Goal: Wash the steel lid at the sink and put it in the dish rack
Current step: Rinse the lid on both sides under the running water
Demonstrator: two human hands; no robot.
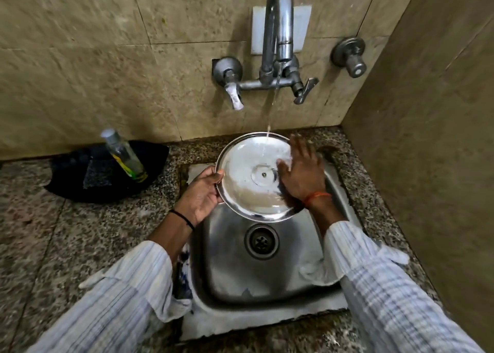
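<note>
Here, steel lid (254, 176) gripped at rim by left hand (201, 195), right hand (302, 173) flat, open on it

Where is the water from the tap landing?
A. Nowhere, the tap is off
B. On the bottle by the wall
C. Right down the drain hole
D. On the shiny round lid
D: the thin stream from the tap falls onto the far part of the steel lid, which the left hand grips by the rim over the sink while the right hand lies flat on it.
</note>
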